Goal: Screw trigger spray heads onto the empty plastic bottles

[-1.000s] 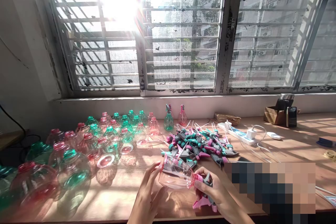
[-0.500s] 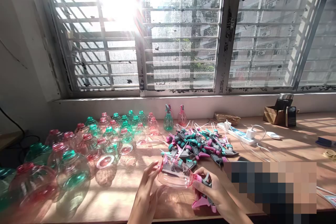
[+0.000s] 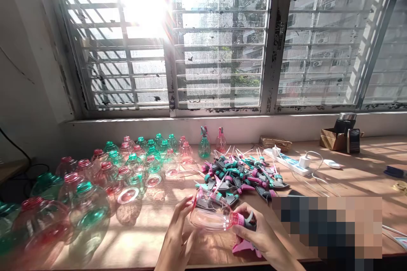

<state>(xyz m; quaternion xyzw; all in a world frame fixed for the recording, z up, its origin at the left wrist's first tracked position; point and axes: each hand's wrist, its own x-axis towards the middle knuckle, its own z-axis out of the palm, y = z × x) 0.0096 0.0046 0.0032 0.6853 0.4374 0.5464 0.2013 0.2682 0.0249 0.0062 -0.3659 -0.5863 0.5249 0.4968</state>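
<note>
Between my hands a clear pink spray bottle (image 3: 211, 214) lies on its side just above the table, its neck pointing right. My left hand (image 3: 178, 228) is closed around the bottle's base, fingertips on the bottom rim. My right hand (image 3: 257, 228) grips the pink collar and grey trigger head (image 3: 250, 221) at the neck; the collar sits against the bottle's mouth. A pink trigger piece (image 3: 243, 246) shows below my right hand, partly hidden by it. Just behind the bottle lies a heap of pink, green and grey spray heads (image 3: 237, 173) with thin tubes.
Several open pink and green bottles (image 3: 106, 173) stand on the left of the wooden table (image 3: 152, 237). Two bottles with spray heads (image 3: 204, 146) stand at the back. A power strip (image 3: 291, 161), a cardboard box (image 3: 329, 139) and a phone (image 3: 353, 141) are to the right.
The bottle has turned slightly, and its neck and collar have shifted a little to the right and down. Both hands keep their hold, with small finger shifts on the right.
</note>
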